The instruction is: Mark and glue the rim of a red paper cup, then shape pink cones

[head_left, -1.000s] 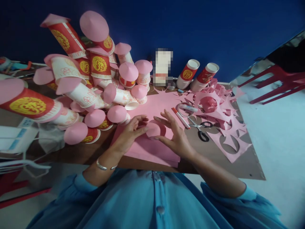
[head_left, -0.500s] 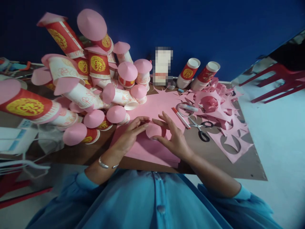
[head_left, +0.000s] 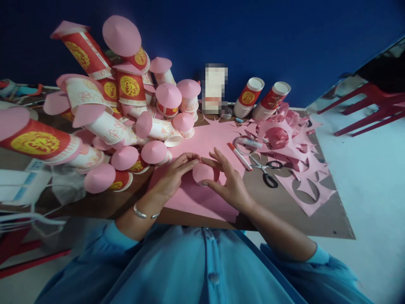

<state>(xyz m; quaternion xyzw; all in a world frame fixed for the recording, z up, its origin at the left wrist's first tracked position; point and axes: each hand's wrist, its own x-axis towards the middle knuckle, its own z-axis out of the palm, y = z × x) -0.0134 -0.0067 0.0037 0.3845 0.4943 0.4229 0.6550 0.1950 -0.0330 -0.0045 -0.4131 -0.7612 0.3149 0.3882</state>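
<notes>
A small pink paper cone (head_left: 202, 173) is held between my two hands, just above pink paper sheets (head_left: 193, 202) on the table. My left hand (head_left: 180, 171) pinches its upper left edge, fingers together and the thumb beneath them. Around the cone's right side curves my right hand (head_left: 229, 179), with the thumb on the lower edge and the fingertips at the upper edge. The cone's right side is partly hidden by these fingers. To the right of my right hand lie a red and white marker (head_left: 239, 156) and black-handled scissors (head_left: 267, 171).
Paper cups with pink cone tops (head_left: 129, 86) crowd the left side. Two stacks of cups (head_left: 249, 97) stand at the back. Cut pink scraps (head_left: 308, 190) and a tape roll (head_left: 245, 145) lie on the right. A red stool (head_left: 370, 99) stands beyond the table.
Both hands stay almost in place around the pink paper cone. My left wrist has shifted slightly to the right, and the view has moved a little.
</notes>
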